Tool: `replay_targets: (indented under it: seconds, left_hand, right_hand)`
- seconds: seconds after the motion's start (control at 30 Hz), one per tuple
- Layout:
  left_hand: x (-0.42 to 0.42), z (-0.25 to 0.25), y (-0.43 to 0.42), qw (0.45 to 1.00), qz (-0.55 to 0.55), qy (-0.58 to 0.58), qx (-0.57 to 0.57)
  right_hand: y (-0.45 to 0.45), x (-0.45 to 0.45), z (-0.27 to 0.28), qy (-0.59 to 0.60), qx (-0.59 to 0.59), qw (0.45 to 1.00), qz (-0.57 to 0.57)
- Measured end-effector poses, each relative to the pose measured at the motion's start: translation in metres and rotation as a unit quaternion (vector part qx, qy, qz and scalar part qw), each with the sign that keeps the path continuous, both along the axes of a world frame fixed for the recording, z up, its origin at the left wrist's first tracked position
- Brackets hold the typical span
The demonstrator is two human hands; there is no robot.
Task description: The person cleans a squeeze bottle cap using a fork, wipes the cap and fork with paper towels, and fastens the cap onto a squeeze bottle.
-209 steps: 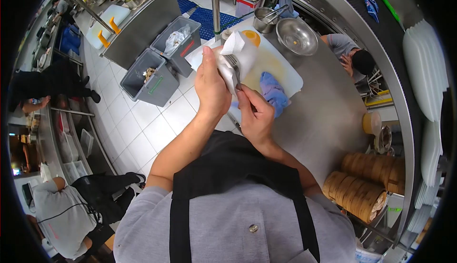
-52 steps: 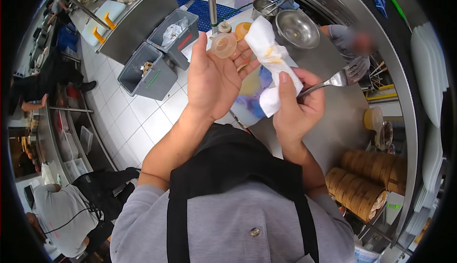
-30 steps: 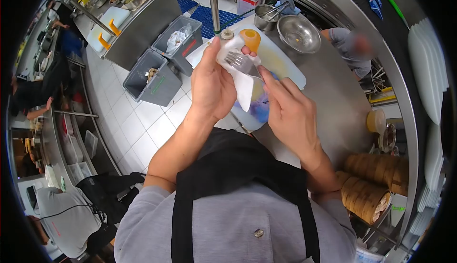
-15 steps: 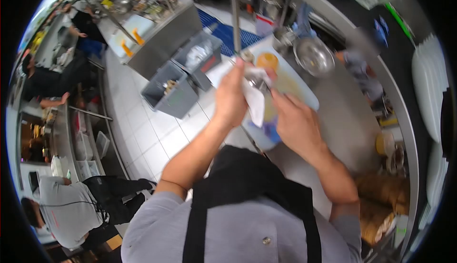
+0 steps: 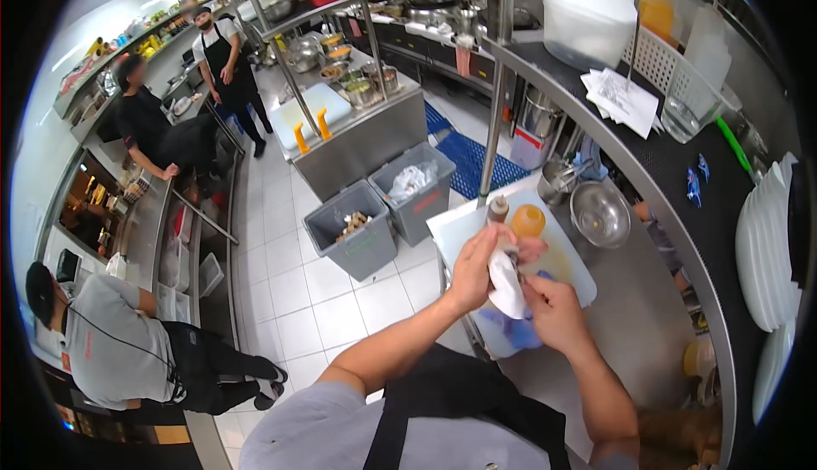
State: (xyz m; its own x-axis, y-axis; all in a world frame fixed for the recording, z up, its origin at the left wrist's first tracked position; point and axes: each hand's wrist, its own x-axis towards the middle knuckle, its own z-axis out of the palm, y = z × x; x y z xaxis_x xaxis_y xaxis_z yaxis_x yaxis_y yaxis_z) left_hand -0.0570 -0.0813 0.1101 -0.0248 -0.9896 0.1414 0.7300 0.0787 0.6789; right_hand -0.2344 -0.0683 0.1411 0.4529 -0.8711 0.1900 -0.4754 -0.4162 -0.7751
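Note:
Over the white cutting board [image 5: 563,253] my two hands are close together. My left hand [image 5: 477,267] is closed round a white napkin [image 5: 507,288], whose end hangs down between the hands. My right hand [image 5: 555,310] pinches the fork's handle at the napkin's right side; the fork is mostly hidden by napkin and fingers. Just beyond my fingers stand an orange-topped bottle [image 5: 528,220] and a darker squeeze bottle [image 5: 497,209]. A blue-purple cloth [image 5: 511,329] lies on the board below the napkin.
A metal bowl [image 5: 601,214] stands at the board's back right. Grey bins [image 5: 351,230] are on the floor ahead. Stacked white plates [image 5: 763,253] line the right shelf. One person [image 5: 115,342] stands at lower left, two others [image 5: 225,61] farther back. Another is partly visible behind the counter.
The view has swung up and to the left, showing more of the kitchen. The fork, seen against the napkin earlier, is now mostly covered. Both hands stay close together around them.

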Motion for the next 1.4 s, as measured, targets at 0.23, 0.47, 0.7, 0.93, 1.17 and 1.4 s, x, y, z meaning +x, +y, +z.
replay_targets:
  seconds: [0.23,0.47,0.7,0.93,1.17,1.4]
  left_hand:
    - [0.004,-0.001,-0.006,0.982,0.052,-0.135,-0.121]
    - [0.009,0.027,-0.01,0.992,-0.007,-0.123,-0.003]
    - [-0.008,0.044,-0.015,0.984,0.067,-0.164,-0.023]
    - [-0.009,0.036,-0.012,0.99,-0.06,0.052,-0.114]
    - [-0.018,0.018,-0.006,0.996,0.068,-0.04,-0.034]
    - [-0.007,0.004,-0.016,0.986,-0.043,-0.016,-0.159]
  right_hand:
    - [-0.002,-0.002,-0.025,-0.124,0.055,0.991,0.002]
    - [-0.008,-0.006,0.023,0.086,-0.168,0.978,-0.089]
    - [0.006,0.008,0.036,0.254,-0.269,0.923,-0.103]
    - [-0.011,-0.002,0.013,-0.064,-0.025,0.997,0.034]
    - [0.015,0.012,0.017,0.127,-0.232,0.957,-0.118]
    - [0.008,-0.002,0.0,-0.112,0.099,0.989,-0.021]
